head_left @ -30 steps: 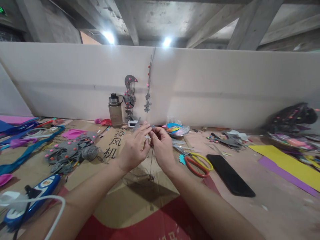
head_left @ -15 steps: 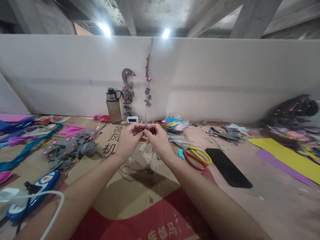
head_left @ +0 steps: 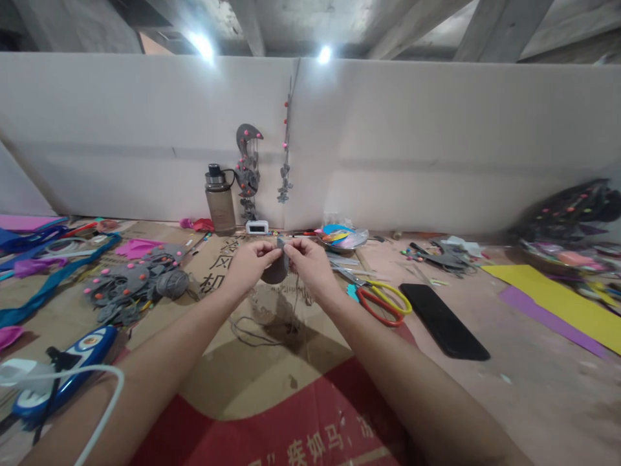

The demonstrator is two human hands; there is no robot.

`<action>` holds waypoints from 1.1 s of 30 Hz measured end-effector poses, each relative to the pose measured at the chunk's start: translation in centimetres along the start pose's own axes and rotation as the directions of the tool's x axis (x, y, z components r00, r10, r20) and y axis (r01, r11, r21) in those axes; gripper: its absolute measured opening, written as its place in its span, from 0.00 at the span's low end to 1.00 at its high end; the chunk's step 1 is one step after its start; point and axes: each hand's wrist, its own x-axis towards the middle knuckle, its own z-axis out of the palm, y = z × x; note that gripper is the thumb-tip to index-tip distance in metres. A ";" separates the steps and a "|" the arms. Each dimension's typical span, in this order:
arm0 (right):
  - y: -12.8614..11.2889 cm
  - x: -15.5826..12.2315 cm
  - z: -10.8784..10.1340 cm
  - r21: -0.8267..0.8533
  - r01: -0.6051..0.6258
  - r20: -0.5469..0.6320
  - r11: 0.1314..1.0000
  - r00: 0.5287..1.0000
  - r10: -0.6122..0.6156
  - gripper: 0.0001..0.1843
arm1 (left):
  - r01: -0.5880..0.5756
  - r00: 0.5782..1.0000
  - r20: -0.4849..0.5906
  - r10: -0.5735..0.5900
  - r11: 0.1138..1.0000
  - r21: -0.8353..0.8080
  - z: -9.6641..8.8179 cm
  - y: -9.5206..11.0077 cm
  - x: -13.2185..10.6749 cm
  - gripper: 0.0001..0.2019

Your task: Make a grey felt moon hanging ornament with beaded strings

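Note:
My left hand [head_left: 250, 265] and my right hand [head_left: 308, 262] meet above the cardboard sheet [head_left: 272, 362], fingertips pinched together. Between them hangs a small grey felt piece [head_left: 276, 268], held at its top edge by both hands. A thin grey string [head_left: 294, 310] trails down from it to a loose tangle on the cardboard. Both forearms reach in from the bottom of the view.
Red-and-yellow scissors [head_left: 383, 301] and a black phone [head_left: 444, 320] lie right of my hands. A pile of grey felt shapes with pink dots [head_left: 130, 288] sits left. A water bottle [head_left: 218, 200], hanging felt ornaments [head_left: 247, 168], a blue glue gun [head_left: 63, 369] and coloured sheets [head_left: 557, 304] surround them.
The grey felt piece now shows hanging below my fingertips, where before only a small bit showed. My hands stay pinched together; the view has tilted slightly down.

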 end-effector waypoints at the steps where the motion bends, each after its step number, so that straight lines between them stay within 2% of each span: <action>1: 0.1 0.0 0.0 0.011 0.009 -0.002 1.000 1.000 -0.009 0.09 | 0.016 1.000 0.001 -0.016 1.000 -0.009 0.0 -0.2 0.1 0.14; 7: -0.1 -0.5 -0.1 0.019 0.172 0.027 0.985 0.985 -0.172 0.13 | -0.021 0.999 -0.028 0.020 1.000 -0.020 0.0 -0.8 0.2 0.13; 12: -0.5 -0.6 -0.3 -0.097 0.243 0.038 0.965 0.970 -0.240 0.09 | -0.027 1.000 0.006 0.028 0.995 -0.091 0.0 -0.3 0.1 0.14; 17: -0.6 -0.7 -0.5 -0.209 0.298 0.072 0.931 0.954 -0.289 0.09 | -0.014 1.000 0.009 0.015 0.996 -0.087 -0.2 -0.1 0.2 0.13; 22: -0.9 -0.9 -0.5 -0.266 0.325 0.084 0.908 0.946 -0.314 0.08 | -0.016 1.000 0.003 0.016 0.997 -0.077 -0.3 0.0 0.2 0.14; 33: -1.3 -1.0 -0.3 -0.237 0.324 0.083 0.916 0.946 -0.314 0.06 | -0.068 0.998 0.001 0.069 0.995 -0.078 -0.2 0.4 0.0 0.12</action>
